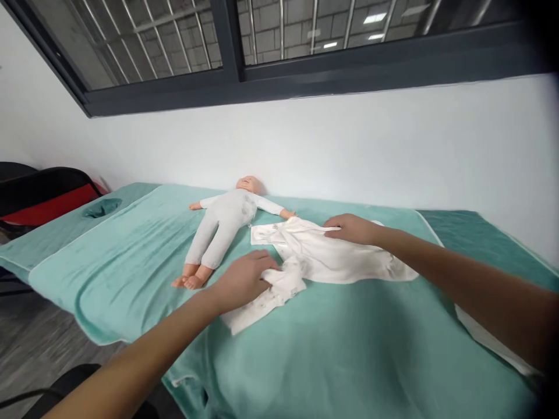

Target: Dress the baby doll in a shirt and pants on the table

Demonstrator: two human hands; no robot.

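A white baby garment point(340, 259) lies spread and wrinkled on the green-covered table, its sleeves reaching left and toward me. My left hand point(244, 278) is closed on the near sleeve, fingers pinching the cloth. At the garment's far edge, my right hand point(353, 228) grips a fold of the fabric between thumb and fingers. To the left, a baby doll point(222, 218) in a pale long-sleeved suit lies on its back, arms out and feet toward me. One of the doll's hands rests close to the garment's upper edge.
The green sheet point(131, 256) covers a massage-style table with a face hole point(102, 208) at the left end. A white wall and a barred window point(236, 75) stand behind. Black-and-red chairs point(52, 198) are at the left. Some white cloth point(489, 337) lies under my right forearm.
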